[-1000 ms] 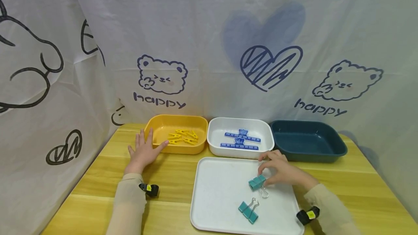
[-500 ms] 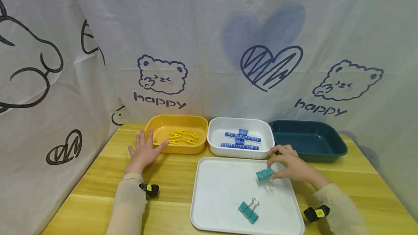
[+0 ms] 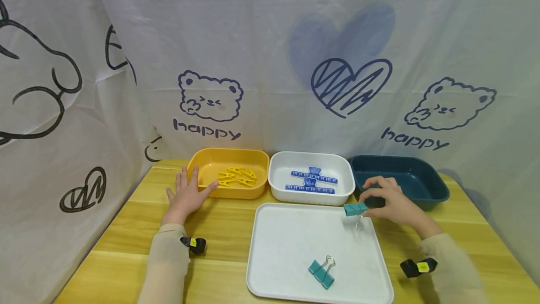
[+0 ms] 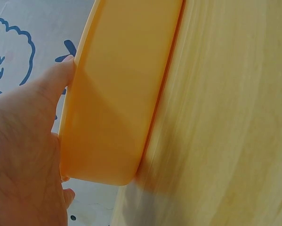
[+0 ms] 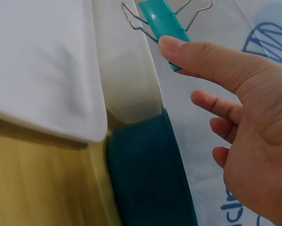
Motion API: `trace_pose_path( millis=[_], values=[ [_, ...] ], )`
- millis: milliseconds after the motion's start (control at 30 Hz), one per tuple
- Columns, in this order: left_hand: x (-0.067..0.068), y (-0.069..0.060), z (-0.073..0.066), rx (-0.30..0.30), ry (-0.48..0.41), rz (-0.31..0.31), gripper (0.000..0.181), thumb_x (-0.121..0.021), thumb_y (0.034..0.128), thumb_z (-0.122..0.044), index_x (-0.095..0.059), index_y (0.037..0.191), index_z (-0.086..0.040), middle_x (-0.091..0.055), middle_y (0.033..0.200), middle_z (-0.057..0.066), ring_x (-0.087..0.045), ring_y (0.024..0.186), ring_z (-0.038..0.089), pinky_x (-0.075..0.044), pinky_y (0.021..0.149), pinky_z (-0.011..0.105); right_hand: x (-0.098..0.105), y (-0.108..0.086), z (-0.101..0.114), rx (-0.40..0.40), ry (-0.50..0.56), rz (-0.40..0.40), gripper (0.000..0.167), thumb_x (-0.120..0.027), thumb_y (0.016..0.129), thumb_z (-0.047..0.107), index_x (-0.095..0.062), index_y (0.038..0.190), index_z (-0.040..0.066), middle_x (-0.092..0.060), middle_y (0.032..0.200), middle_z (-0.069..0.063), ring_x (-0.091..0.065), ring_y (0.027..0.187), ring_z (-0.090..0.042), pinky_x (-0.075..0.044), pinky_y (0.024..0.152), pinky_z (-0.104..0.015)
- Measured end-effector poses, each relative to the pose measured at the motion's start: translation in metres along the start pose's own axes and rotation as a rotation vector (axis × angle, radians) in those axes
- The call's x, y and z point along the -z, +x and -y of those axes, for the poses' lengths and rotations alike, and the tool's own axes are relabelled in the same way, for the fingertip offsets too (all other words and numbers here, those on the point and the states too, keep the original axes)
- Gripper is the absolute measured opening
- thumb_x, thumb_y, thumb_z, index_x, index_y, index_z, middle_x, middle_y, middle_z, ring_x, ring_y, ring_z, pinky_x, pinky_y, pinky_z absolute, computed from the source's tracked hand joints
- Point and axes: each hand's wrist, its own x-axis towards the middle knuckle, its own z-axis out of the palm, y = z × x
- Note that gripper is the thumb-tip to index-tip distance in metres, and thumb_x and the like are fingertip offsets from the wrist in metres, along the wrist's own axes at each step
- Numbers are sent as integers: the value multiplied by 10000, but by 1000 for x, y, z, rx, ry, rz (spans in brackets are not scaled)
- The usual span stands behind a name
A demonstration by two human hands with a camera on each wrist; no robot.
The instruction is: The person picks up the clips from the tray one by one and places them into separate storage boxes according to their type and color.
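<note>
Between its thumb and forefinger my right hand pinches a teal binder clip, raised over the far right corner of the white tray. In the right wrist view that same binder clip shows its wire handles spread to both sides. A second teal binder clip lies on the tray's near part. Fingers spread, my left hand rests on the left end of the yellow bin, its thumb on the front rim. Some left fingers are hidden behind the bin in the left wrist view.
Several yellow clips lie in the yellow bin. The white bin beside it holds two blue ruler-like clips. A dark teal bin stands at the right, just beyond my right hand. A printed cloth hangs behind the bins.
My right hand has carried the binder clip up and away to the right, from the tray's middle right to its far right corner. The left hand stays in place.
</note>
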Motion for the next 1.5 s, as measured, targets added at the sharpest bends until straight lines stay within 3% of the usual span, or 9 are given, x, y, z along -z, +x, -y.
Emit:
trace_pose_path(
  millis=[333,533,700,933,1267,1500],
  values=[
    [2,0,-1,0,3,6,1023,-350,880,-780,37,1577,-140,162,1618,226,141,1481,469,109,1070,773,9,-2,-21,-54,4,-102,239,-831,751,196,-712,956,159,-503,1191,-134,-325,1082,-346,-264,868,-552],
    [3,-2,-3,0,-4,13,1014,-365,892,-760,35,1576,-128,186,1612,223,171,1476,464,118,1070,770,8,-3,-34,-89,5,-172,228,-816,775,188,-700,959,121,-490,1187,-171,-312,1090,-402,-237,916,-654],
    [4,-3,-4,4,-11,17,1012,-366,894,-756,36,1576,-126,201,1610,216,184,1475,457,123,1069,769,7,-4,-40,-124,-12,-246,238,-808,786,188,-698,968,80,-492,1192,-209,-313,1083,-420,-273,850,-582],
    [3,-2,-3,4,-6,12,1013,-365,892,-760,31,1577,-127,181,1612,228,170,1476,464,118,1071,769,7,-2,-48,-131,-13,-349,254,-809,781,169,-691,951,21,-487,1150,-245,-331,1042,-435,-235,829,-594],
    [3,-2,-4,6,-6,10,1023,-358,883,-774,32,1577,-132,186,1613,223,153,1479,467,116,1070,770,7,4,-59,-238,-58,-388,299,-787,815,212,-668,965,-17,-467,1187,-295,-301,1066,-498,-205,860,-674],
    [3,-2,-3,7,-4,11,1026,-353,881,-779,35,1577,-132,192,1611,221,147,1479,470,118,1071,769,5,12,-65,-340,-125,-337,306,-794,806,225,-675,961,-10,-457,1181,-284,-303,1080,-493,-221,883,-665]
  ],
)
